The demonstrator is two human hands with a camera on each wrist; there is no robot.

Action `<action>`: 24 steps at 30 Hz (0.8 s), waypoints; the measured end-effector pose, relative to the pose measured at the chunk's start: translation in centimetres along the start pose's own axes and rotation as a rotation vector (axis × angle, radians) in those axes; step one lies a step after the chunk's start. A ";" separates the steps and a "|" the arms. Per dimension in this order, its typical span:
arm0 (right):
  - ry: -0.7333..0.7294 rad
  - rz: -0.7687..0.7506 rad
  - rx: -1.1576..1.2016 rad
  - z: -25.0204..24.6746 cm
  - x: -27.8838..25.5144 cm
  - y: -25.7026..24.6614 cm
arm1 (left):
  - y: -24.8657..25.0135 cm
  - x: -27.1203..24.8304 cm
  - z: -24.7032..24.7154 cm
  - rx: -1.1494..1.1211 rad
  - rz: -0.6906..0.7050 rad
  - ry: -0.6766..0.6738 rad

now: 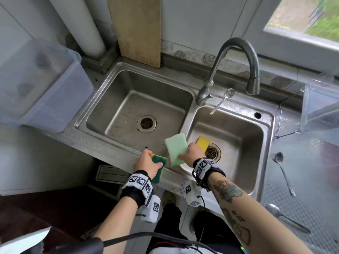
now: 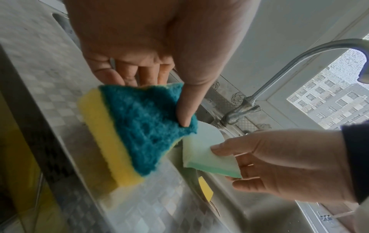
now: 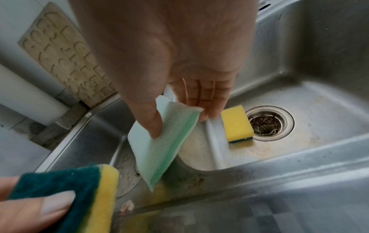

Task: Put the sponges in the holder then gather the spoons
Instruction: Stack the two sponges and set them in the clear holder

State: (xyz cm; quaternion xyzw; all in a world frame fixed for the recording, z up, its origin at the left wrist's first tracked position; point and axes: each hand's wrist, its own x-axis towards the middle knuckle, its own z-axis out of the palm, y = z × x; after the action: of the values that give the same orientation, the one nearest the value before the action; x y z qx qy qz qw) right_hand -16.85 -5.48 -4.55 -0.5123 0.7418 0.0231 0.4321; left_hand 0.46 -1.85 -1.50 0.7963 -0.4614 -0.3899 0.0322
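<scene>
My left hand (image 1: 148,162) grips a yellow sponge with a dark green scouring side (image 1: 158,166) (image 2: 145,126) over the sink's front rim, thumb pressed on the green face. Just to its right, my right hand (image 1: 192,153) pinches a pale green sponge (image 1: 176,150) (image 3: 159,145) by one edge above the divider between the basins. Another yellow sponge (image 1: 202,142) (image 3: 236,123) lies in the right basin beside the drain. One spoon (image 1: 222,101) lies behind the right basin near the tap. Two more spoons (image 1: 283,171) (image 1: 286,219) lie on the right counter.
The steel double sink (image 1: 183,116) fills the middle, with a curved faucet (image 1: 238,52) behind it. A wooden board (image 1: 135,30) leans on the back wall. A clear plastic bin (image 1: 36,85) stands at left, and a clear container (image 1: 321,107) with a wire frame (image 1: 278,123) at right.
</scene>
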 end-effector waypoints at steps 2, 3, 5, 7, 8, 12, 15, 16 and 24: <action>-0.016 0.003 0.044 -0.1 0.0 0.2 | 0.1 -0.1 0.0 -0.035 -0.001 0.013; -0.025 0.013 0.082 -0.2 0.0 0.3 | 0.2 -0.1 0.1 -0.050 -0.001 0.022; -0.030 0.034 0.167 -0.5 -0.1 0.7 | 0.4 -0.3 0.1 -0.080 0.006 0.038; -0.014 0.030 0.233 -1.1 -0.4 1.0 | 0.7 -0.4 0.2 -0.117 0.025 0.044; 0.005 0.025 0.259 -1.5 -0.6 1.2 | 1.1 -0.5 0.2 -0.127 0.042 0.040; 0.083 0.001 0.351 -3.8 -2.1 2.8 | 3.2 -0.7 0.4 -0.144 0.129 -0.007; 0.152 -0.016 0.421 -7.1 -4.1 5.4 | 6.1 -1.1 1.1 -0.154 0.220 -0.021; 0.181 -0.017 0.442 -8.7 -5.0 6.4 | 7.2 -1.5 1.3 -0.161 0.245 -0.027; 0.602 0.013 0.886 -25.3 -9.6 16.6 | 15.6 -4.6 4.6 -0.246 0.371 -0.132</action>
State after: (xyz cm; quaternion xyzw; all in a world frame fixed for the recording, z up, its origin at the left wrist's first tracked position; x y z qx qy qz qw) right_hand -44.42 -2.59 10.86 -0.2604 0.7748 -0.4375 0.3748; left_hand -14.83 -5.86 4.47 0.6606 -0.5500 -0.4820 0.1698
